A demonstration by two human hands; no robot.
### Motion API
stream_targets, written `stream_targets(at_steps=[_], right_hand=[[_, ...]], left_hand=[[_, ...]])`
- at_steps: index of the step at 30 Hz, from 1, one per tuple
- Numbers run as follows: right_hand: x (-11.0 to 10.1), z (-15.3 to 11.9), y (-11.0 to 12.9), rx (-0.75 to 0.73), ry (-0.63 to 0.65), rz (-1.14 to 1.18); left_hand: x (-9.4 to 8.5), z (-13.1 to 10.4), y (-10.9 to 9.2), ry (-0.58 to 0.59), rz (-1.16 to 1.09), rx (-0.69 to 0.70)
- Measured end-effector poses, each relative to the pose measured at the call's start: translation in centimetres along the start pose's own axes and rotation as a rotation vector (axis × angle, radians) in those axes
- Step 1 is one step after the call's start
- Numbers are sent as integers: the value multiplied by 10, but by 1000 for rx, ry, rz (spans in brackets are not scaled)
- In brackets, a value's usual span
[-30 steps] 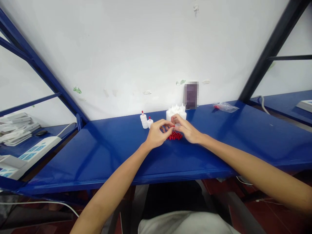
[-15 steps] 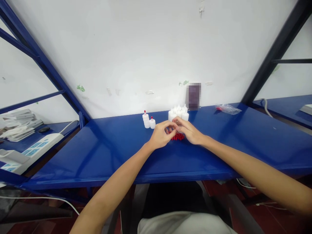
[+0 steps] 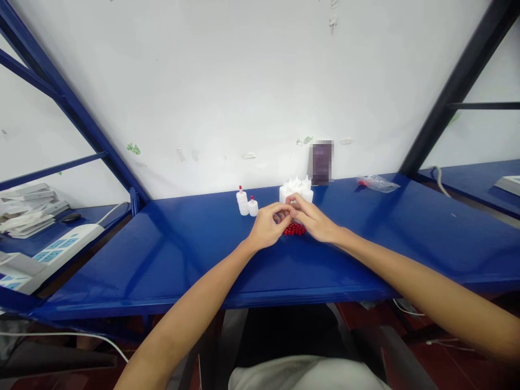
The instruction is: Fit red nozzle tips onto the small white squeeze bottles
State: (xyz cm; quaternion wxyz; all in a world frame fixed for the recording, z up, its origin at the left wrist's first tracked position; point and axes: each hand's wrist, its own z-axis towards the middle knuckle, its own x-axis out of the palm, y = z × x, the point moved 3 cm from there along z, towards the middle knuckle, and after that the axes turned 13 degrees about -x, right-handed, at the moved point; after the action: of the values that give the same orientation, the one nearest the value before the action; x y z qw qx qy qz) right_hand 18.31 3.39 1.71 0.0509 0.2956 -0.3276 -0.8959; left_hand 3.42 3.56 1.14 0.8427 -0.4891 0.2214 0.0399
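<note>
Standing left of centre on the glossy blue table [image 3: 182,249], smooth, round-bodied white bottles [image 3: 243,207] carry red tips. At centre, the left hand [image 3: 268,225] bends its fingers above heaped shiny red caps [image 3: 294,230], before clustered cone-topped bottles [image 3: 298,188]; the right hand [image 3: 315,219] curves to meet it, but I cannot tell what they pinch. Right of centre lies a crinkled clear bag [image 3: 382,184].

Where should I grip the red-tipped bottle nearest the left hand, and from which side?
I'd pinch the bottle by its white body, below the narrow red tip, coming from the near side: it stands upright, and another bottle crowds its left.
</note>
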Motion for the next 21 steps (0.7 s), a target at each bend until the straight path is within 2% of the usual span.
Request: stream_targets(at_steps=[3,6,8,11,15,21], right_hand=[[-6,0,-4,-13,-44,-121],[-22,-2,-12,-29,-209,-269],[-36,-3,-18,-29,-348,-351],[-54,-5,-27,-32,-542,-419],[-67,-6,-39,-12,-698,-380],[-72,-6,-50,48,-736,-347]], left_hand=[[-9,5,3,-81,-102,-58],[-34,12,8,-291,-137,-117],[-55,14,10,-456,-44,-151],[-81,15,14,-575,138,-198],[-93,16,20,-580,304,-292],[-86,17,21,-486,480,-334]])
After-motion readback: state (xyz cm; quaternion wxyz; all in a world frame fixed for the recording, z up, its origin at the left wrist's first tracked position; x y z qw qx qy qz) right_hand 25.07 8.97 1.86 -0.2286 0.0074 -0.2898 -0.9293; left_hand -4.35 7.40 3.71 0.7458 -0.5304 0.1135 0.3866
